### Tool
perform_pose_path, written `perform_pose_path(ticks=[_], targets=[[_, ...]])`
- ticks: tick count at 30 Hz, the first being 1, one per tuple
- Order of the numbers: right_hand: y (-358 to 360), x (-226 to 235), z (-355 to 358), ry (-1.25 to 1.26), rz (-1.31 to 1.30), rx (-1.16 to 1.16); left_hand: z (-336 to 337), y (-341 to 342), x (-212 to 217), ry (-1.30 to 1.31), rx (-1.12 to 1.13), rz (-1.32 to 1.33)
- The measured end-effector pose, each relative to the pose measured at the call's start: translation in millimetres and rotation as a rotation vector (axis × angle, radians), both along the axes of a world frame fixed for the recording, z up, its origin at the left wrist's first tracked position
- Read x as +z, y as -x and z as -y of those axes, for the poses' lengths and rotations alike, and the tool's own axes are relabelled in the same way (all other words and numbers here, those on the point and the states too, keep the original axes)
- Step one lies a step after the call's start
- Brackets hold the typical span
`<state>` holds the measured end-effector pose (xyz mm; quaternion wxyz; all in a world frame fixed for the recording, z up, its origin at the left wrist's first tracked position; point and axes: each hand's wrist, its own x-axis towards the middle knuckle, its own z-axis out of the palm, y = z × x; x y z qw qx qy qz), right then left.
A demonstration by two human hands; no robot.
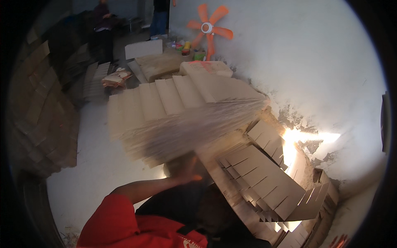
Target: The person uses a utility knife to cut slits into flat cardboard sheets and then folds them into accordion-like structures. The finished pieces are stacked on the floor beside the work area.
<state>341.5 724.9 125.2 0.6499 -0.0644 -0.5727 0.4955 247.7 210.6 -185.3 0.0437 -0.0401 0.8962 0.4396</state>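
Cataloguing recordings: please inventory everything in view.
Multi-bladed fan: one, orange, at whitish wall
Fanned stack of flat cardboard sheets: one, tan, centre
Slotted cardboard sheets: several, tan, lower right
Tall cardboard stack: one, brown, left
Flat rectangular panel: one, whitish, upper centre
Small bundle: one, pale and reddish, upper left
Rectangular block: one, pale, behind fanned stack
Small items: several, multicoloured, near fan
Background people: two, dark clothing, top
Left hand: one, bare, blurred, below fanned stack
Left sleeve: one, red, bottom

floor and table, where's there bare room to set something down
Widest is the pale floor between the left-hand cardboard stack and the fanned cardboard pile. A narrow table strip shows between that pile and the slotted cardboard pieces, which crowd it.
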Motion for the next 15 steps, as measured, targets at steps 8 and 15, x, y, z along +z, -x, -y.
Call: perform_pose_path(ticks=[8, 15], targets=[[-1, -232, -45, 0.430, 0.159, -0.089, 1, 1, -18, 0.043, 0.012, -0.008], [20, -280, -50, 1.166, 0.172, 0.077, -2, 3, -13, -0.003, 0.018, 0.024]])
